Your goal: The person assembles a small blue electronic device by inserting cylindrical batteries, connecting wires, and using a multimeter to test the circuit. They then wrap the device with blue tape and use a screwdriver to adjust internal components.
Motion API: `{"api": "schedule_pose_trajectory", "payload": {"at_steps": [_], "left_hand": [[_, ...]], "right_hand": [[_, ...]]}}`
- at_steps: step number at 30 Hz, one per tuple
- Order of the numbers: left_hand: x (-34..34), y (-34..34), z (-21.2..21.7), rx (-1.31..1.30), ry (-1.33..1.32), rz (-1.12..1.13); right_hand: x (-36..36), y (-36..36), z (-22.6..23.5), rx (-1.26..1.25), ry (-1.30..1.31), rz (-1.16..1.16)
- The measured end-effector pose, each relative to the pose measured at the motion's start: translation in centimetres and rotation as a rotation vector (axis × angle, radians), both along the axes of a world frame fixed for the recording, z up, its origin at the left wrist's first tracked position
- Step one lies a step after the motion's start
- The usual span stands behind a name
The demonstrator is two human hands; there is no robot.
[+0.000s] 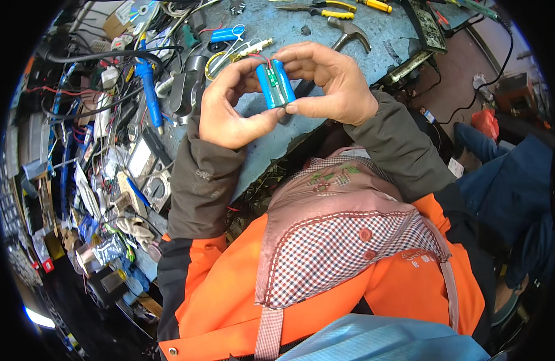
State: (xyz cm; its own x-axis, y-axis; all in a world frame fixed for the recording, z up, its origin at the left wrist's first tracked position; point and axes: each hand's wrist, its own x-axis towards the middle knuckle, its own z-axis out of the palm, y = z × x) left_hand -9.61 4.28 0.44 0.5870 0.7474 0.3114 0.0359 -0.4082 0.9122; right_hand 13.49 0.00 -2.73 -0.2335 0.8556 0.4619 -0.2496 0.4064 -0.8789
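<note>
Between my two hands is a blue battery pack (286,90) of two cells side by side, with a small green circuit board (272,77) along its middle and a red wire at the far end. My left hand (232,105) grips its left side, thumb at the near end. From the right, my right hand (331,81) grips it too, with fingers at the far end and thumb at the near corner. The pack is held above the blue worktop. Just beyond it lie a roll of yellowish tape (216,65) and another blue cell pack (227,33).
A hammer (352,31) lies beyond my right hand, near yellow-handled pliers (316,9). At left, a blue soldering iron (148,90) stands among tangled cables, tools and parts. A dark metal-framed device (424,27) sits at the right edge. Another person's dark-blue sleeve (500,174) shows at right.
</note>
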Motion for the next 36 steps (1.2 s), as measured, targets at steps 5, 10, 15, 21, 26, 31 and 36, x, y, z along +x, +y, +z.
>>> {"api": "schedule_pose_trajectory", "payload": {"at_steps": [5,10,15,21,26,31,36], "left_hand": [[0.3,0.5,-0.9,0.068,0.043,0.023],[0.8,0.9,-1.7,0.114,0.1,0.04],[0.6,1.4,-1.4,0.17,0.077,0.018],[0.3,1.1,-0.8,0.221,0.051,0.041],[-0.6,0.7,0.0,0.057,-0.111,0.009],[-2.2,1.0,1.1,0.19,-0.107,0.093],[-3.0,1.9,1.6,0.449,0.009,0.259]], "right_hand": [[0.7,0.6,-0.7,-0.027,-0.124,0.06],[1.1,0.4,-1.4,0.004,-0.148,0.057],[0.7,-0.1,-1.9,-0.01,-0.122,-0.016],[-0.2,0.2,-1.2,0.001,-0.03,0.01],[-0.4,1.9,1.4,0.179,-0.135,-0.004],[-0.9,4.3,4.2,0.368,-0.336,0.002],[-2.3,6.0,4.4,0.349,-0.293,0.026]]}}
